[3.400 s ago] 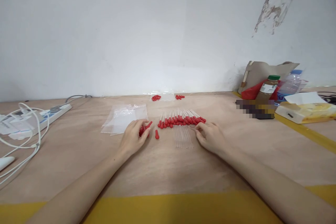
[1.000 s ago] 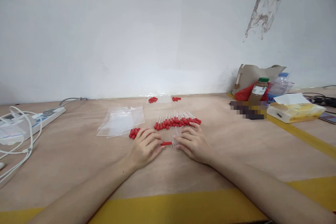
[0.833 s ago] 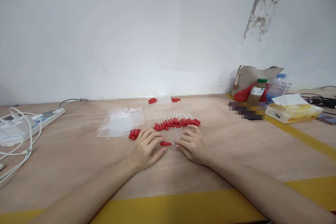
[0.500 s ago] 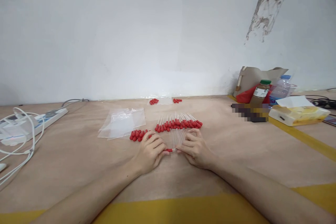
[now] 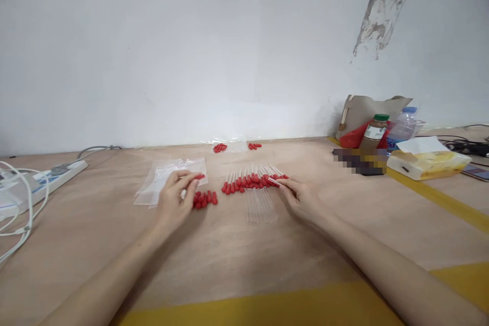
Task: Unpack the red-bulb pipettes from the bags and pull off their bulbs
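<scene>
Red bulb: left hand | dropper: right hand | jar label unreadable

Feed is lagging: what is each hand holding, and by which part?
The left hand pinches a red rubber cap in its fingertips; the exact spot is too small to tell. The right hand pinches a thin clear tube by its near end.

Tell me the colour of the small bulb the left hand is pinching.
Red; the head view shows the bulb in the left hand.
</scene>
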Demonstrator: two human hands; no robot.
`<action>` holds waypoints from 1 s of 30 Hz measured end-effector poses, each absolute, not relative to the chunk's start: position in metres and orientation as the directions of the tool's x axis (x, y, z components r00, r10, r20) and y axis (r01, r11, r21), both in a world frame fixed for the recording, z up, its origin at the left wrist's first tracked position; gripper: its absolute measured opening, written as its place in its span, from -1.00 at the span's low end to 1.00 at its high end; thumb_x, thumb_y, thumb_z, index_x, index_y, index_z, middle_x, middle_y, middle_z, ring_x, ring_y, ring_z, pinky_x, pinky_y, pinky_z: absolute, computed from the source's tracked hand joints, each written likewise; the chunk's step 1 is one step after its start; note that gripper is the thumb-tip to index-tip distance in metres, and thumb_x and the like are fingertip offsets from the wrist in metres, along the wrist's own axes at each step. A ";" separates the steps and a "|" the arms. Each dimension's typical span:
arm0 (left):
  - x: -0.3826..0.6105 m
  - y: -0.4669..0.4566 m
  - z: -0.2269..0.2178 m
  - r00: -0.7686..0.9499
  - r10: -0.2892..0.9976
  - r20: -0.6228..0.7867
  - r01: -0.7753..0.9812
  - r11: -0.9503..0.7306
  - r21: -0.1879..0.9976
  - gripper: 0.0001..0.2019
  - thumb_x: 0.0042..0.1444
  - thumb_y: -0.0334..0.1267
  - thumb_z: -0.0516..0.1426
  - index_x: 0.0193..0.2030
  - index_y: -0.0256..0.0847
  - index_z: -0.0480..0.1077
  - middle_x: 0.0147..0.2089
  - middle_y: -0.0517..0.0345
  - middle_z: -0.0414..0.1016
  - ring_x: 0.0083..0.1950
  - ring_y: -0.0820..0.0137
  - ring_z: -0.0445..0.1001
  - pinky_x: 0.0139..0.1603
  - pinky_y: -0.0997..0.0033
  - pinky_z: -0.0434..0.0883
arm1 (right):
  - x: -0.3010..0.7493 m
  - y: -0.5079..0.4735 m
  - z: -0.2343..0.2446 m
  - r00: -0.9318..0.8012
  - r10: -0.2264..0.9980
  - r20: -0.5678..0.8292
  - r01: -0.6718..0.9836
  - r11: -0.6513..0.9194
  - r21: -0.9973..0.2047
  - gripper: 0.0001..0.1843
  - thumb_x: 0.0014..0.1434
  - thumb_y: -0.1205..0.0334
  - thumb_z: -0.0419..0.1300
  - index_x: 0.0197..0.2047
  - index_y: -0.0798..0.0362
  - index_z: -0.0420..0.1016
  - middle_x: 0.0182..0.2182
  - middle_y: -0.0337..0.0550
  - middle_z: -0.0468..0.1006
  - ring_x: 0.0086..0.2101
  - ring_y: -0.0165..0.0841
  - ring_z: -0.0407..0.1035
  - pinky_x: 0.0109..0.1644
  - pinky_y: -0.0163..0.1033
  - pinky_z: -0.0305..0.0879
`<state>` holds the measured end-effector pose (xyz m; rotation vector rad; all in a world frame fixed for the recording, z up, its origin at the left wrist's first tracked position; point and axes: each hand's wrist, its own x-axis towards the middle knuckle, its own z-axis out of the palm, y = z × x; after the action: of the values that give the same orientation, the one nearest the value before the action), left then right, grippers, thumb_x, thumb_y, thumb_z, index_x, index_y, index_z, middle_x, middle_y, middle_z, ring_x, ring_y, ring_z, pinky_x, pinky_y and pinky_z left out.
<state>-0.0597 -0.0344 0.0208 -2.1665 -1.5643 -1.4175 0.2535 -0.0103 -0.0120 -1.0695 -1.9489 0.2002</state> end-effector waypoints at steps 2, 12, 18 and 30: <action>-0.076 -0.027 0.025 -0.090 0.778 0.622 0.804 -0.312 0.506 -0.68 0.10 -0.15 -0.02 -0.10 -0.20 0.43 -0.20 0.05 0.36 -0.20 0.33 0.39 -0.24 0.38 0.36 | 0.253 -0.010 -0.016 -0.247 0.776 0.581 0.651 0.577 -0.494 -0.71 0.15 0.30 -0.02 -0.17 0.09 0.49 -0.36 -0.06 0.49 -0.34 -0.32 0.37 -0.24 -0.23 0.28; -0.113 -0.013 0.020 -0.170 0.873 0.456 0.771 -0.171 0.614 -0.59 -0.09 0.02 0.12 -0.14 -0.17 0.36 -0.33 0.18 0.43 -0.45 0.44 0.39 -0.46 0.48 0.34 | 0.238 -0.011 -0.032 -0.232 0.773 0.590 0.690 0.559 -0.460 -0.88 0.01 0.46 0.02 -0.42 0.12 0.35 -0.39 -0.07 0.35 -0.39 -0.37 0.29 -0.32 -0.26 0.26; -0.112 -0.009 0.011 -0.124 0.888 0.442 0.772 -0.194 0.606 -0.62 -0.11 0.02 0.15 -0.20 -0.17 0.34 -0.35 0.19 0.42 -0.44 0.44 0.40 -0.42 0.46 0.37 | 0.232 -0.016 -0.030 -0.293 0.773 0.563 0.630 0.599 -0.494 -0.87 0.10 0.23 0.08 -0.39 0.10 0.37 -0.41 -0.11 0.33 -0.38 -0.37 0.28 -0.29 -0.24 0.27; -0.092 -0.015 0.003 -0.060 0.898 0.436 0.815 -0.208 0.541 -0.67 -0.07 0.04 0.13 -0.26 -0.15 0.38 -0.28 0.18 0.48 -0.30 0.37 0.44 -0.31 0.44 0.34 | 0.236 -0.019 -0.029 -0.372 0.782 0.500 0.611 0.612 -0.503 -0.61 0.07 0.02 0.12 -0.12 0.13 0.34 -0.25 -0.05 0.34 -0.21 -0.30 0.27 -0.08 -0.14 0.26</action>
<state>-0.0923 -0.0153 0.0025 -2.2262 -2.0431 -1.2067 0.2361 -0.0188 -0.0288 -1.0915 -2.1084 0.3016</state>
